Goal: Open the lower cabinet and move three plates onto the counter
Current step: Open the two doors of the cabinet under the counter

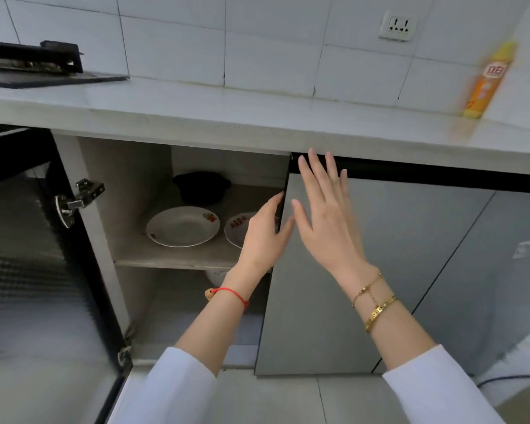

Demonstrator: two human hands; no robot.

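Observation:
The lower cabinet's left door (37, 270) is swung wide open. The grey right door (318, 301) is only slightly ajar. My left hand (265, 234) curls its fingers around that door's left edge. My right hand (328, 215) lies flat and spread against the door's front, near its top. On the cabinet's upper shelf (172, 260) lies a white plate (182, 226) with red decoration. A second plate (237, 229) sits to its right, partly hidden behind my left hand. The pale counter (227, 114) runs above.
A black pot (201, 186) stands at the back of the shelf. A white bowl (216, 275) shows on the level below. On the counter are a black gas stove (31, 62) at far left and an orange bottle (488, 81) at far right. A wall socket (397, 26) sits above.

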